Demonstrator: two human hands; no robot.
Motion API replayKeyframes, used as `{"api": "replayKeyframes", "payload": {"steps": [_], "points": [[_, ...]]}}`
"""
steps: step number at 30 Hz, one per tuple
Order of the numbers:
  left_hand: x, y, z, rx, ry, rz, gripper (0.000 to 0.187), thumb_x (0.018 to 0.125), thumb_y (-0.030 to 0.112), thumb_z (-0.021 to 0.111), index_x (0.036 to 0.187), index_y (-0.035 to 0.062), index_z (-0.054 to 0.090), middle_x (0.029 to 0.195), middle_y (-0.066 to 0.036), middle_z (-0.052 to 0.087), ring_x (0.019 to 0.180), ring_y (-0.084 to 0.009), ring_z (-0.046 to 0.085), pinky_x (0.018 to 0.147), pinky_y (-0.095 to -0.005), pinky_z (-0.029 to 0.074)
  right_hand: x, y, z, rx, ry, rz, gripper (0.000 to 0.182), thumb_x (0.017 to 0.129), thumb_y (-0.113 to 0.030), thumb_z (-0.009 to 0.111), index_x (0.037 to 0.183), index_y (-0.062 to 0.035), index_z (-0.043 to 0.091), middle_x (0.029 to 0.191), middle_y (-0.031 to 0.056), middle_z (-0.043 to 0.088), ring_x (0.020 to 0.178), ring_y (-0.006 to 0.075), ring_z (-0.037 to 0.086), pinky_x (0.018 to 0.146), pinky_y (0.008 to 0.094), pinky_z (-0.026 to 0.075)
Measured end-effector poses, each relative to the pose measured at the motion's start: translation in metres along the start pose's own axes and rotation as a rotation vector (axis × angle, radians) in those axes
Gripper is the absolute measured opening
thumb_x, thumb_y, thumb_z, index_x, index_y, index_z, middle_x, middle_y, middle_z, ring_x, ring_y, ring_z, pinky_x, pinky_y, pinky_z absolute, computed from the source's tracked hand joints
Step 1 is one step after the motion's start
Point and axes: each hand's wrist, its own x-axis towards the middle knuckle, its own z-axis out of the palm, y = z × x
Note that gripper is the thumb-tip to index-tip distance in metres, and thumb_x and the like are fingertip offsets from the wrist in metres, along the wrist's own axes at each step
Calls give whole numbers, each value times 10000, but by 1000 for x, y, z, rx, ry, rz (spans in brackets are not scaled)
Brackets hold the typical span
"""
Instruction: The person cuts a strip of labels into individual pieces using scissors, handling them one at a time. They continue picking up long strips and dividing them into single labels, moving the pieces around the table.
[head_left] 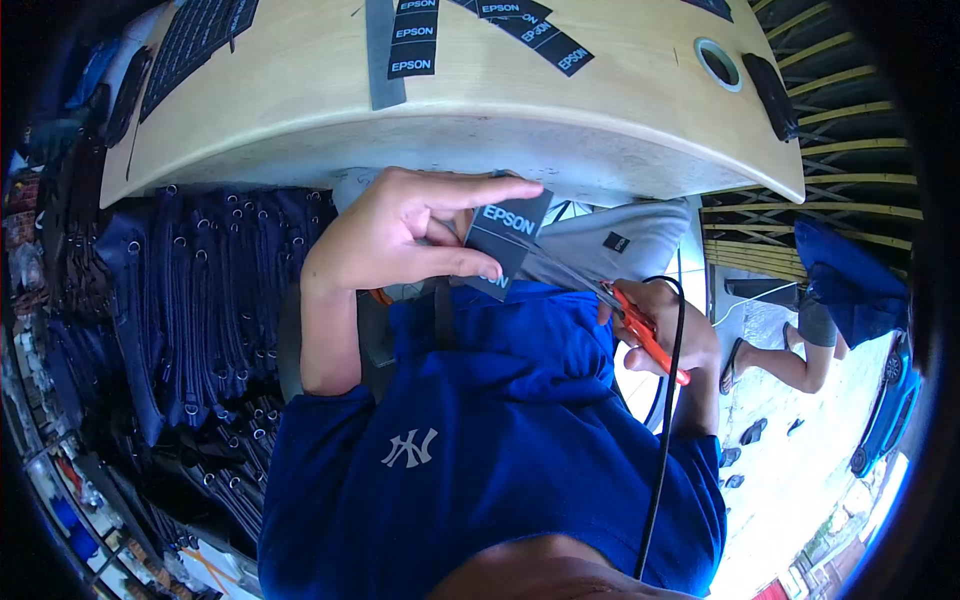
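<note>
My left hand [400, 235] pinches a black label strip [505, 225] printed with EPSON in pale letters, held between thumb and fingers above my lap. In my right hand [665, 320] are scissors [645, 335] with orange handles. Their blades point left and reach the strip's right edge, close to the thin line between two prints. Behind the blades, grey fabric [625, 220] bears a small dark EPSON tag. Across the front of the table lie more EPSON label strips [412, 45], one of them on a grey band [386, 90].
The pale wooden table [560, 120] curves ahead of me, with a round hole ring [716, 64] at right. Many dark blue straps with metal rings [190, 290] hang at left. A black cable [668, 430] runs down past my right arm. Another person's leg [800, 370] shows at right.
</note>
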Motion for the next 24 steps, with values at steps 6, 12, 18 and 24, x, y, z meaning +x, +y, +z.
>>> {"api": "replayKeyframes", "payload": {"steps": [6,12,18,24], "points": [[7,-3,7,57,-50,0,564,695,-109,704,1225,-12,536,1196,-163,569,862,-104,610,665,-194,547,5,-11,-7,-21,-162,133,705,681,-591,694,971,38,562,713,123,607,613,276,597,576,343,454],[9,-8,8,38,-64,-37,556,699,-107,702,1221,-10,538,1251,-159,532,882,-113,601,685,-203,558,6,-11,-7,5,-183,119,660,727,-568,670,961,40,563,646,126,573,573,280,576,559,348,438],[9,-8,7,34,-74,-78,554,694,-101,709,1214,-6,545,1258,-167,527,871,-111,606,661,-195,557,6,-11,-6,-39,-172,125,647,753,-574,645,966,32,568,612,132,541,539,292,538,540,373,406],[10,-11,6,64,-76,5,560,682,-94,718,1207,22,563,1220,-169,559,783,-97,626,607,-179,548,5,-10,-2,-93,-135,195,575,778,-572,622,819,-1,565,547,118,492,498,287,495,510,385,362]]}}
